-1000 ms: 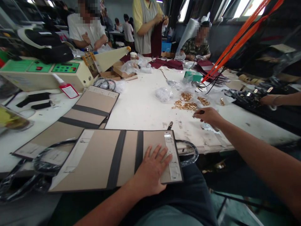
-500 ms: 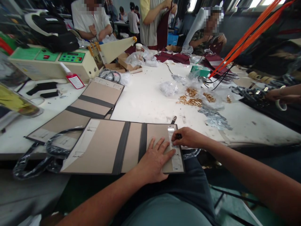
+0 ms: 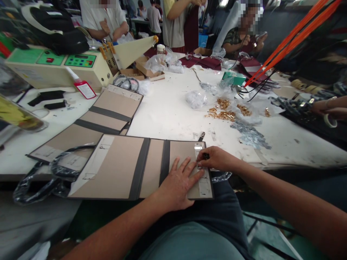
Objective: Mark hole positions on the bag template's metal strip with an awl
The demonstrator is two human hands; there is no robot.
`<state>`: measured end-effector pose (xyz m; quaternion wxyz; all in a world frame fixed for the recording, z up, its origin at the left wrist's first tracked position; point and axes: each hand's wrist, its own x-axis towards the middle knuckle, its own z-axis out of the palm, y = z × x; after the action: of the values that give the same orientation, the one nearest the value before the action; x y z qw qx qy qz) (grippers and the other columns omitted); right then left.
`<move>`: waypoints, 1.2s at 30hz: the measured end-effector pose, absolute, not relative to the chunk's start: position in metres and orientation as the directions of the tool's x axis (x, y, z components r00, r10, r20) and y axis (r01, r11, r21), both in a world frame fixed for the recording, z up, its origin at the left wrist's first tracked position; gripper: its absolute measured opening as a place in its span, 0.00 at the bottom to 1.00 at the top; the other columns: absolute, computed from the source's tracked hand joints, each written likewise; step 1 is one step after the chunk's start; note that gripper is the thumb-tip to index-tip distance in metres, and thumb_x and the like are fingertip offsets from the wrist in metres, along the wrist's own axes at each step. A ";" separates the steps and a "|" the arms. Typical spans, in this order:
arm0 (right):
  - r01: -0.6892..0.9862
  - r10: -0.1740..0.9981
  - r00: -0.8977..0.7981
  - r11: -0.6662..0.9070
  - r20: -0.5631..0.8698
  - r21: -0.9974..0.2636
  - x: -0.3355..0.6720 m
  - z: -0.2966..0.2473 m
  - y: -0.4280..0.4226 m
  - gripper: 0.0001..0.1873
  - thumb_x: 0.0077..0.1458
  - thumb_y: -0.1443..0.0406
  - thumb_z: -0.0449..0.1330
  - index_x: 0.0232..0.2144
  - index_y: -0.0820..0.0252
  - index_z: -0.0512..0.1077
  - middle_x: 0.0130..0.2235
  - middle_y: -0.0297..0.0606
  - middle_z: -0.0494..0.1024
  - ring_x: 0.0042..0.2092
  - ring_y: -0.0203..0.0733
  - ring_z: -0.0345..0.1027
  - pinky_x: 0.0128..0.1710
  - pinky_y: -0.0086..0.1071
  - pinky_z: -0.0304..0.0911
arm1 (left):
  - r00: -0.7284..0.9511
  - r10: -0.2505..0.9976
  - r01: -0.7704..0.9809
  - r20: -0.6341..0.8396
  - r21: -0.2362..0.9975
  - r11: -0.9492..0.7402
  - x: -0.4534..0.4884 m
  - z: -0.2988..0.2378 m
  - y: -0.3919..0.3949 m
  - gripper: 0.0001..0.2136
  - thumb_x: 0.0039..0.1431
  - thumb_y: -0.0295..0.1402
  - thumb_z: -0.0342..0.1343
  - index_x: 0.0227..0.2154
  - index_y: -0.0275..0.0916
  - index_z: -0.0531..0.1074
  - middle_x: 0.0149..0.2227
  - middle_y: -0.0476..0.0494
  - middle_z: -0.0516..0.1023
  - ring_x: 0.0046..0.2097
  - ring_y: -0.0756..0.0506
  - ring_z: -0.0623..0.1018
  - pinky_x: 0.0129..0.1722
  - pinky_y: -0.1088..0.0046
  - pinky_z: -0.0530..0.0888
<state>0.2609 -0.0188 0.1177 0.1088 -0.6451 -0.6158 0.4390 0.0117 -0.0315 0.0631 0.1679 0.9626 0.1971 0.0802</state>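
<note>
- The tan board (image 3: 116, 169) lies face up across the near edge of the table (image 3: 168, 119), its near side jutting over the person's lap.
- The left hand (image 3: 179, 180) is flat with fingers spread, pressing on the board's right section and gripping nothing.
- The right hand (image 3: 217, 157) has its fingers curled in a pinch at the white strip (image 3: 205, 187) by the right end; a small dark thing (image 3: 206, 156) sits in them, though what is between the fingertips is too small to tell.
- The board looks light and stiff in its flat sections, and probably bends at the two dark bands (image 3: 139, 169), so it may sag if lifted by one end.
- The plastic-wrapped loop (image 3: 223, 177) beyond the right end is likely slippery and soft.
- Best hold: the firm outer edges, one hand each side of the bands, clear of the strip.
</note>
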 end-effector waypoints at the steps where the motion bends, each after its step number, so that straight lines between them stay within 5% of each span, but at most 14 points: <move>1: 0.714 0.892 -0.150 -0.200 -0.426 -0.671 0.260 0.116 -0.018 0.09 0.51 0.62 0.66 0.35 0.60 0.81 0.29 0.32 0.78 0.30 0.36 0.66 0.31 0.29 0.60 | 0.908 0.408 0.354 0.090 0.353 -0.866 0.012 0.062 -0.031 0.49 0.54 0.49 0.66 0.75 0.43 0.52 0.77 0.33 0.50 0.77 0.28 0.45 0.74 0.38 0.34; 9: 0.801 0.900 -0.134 -0.148 -0.415 -0.581 0.260 0.117 -0.018 0.06 0.54 0.64 0.66 0.35 0.57 0.82 0.30 0.31 0.79 0.32 0.37 0.69 0.35 0.30 0.61 | 0.911 0.405 0.356 0.076 0.351 -0.866 0.013 0.062 -0.031 0.48 0.55 0.49 0.65 0.75 0.42 0.52 0.76 0.32 0.51 0.77 0.28 0.46 0.74 0.39 0.33; 15: 0.896 0.957 -0.101 -0.032 -0.272 -0.444 0.258 0.106 -0.025 0.09 0.57 0.59 0.66 0.39 0.52 0.83 0.41 0.35 0.81 0.40 0.41 0.72 0.40 0.32 0.63 | 0.913 0.405 0.362 0.055 0.352 -0.863 0.014 0.065 -0.031 0.47 0.55 0.48 0.65 0.74 0.40 0.53 0.76 0.31 0.52 0.77 0.28 0.46 0.74 0.39 0.34; 25: 0.887 0.964 -0.036 -0.090 -0.262 -0.454 0.258 0.109 -0.034 0.08 0.57 0.64 0.63 0.38 0.55 0.83 0.41 0.37 0.83 0.41 0.44 0.75 0.42 0.34 0.65 | 0.921 0.388 0.357 0.017 0.357 -0.863 0.015 0.074 -0.031 0.49 0.55 0.49 0.66 0.74 0.38 0.52 0.78 0.32 0.42 0.78 0.28 0.44 0.74 0.37 0.35; 36: 0.908 0.975 -0.071 -0.024 -0.210 -0.419 0.252 0.103 -0.041 0.08 0.60 0.65 0.62 0.39 0.55 0.81 0.42 0.37 0.82 0.43 0.43 0.74 0.43 0.33 0.62 | 0.921 0.388 0.364 0.010 0.329 -0.872 0.015 0.072 -0.034 0.51 0.55 0.49 0.67 0.75 0.37 0.50 0.77 0.30 0.48 0.78 0.30 0.45 0.73 0.39 0.31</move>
<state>0.2517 -0.0411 0.1030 0.0732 -0.6775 -0.6949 0.2298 0.0155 -0.0342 0.0720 0.1625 0.9666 0.1945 0.0381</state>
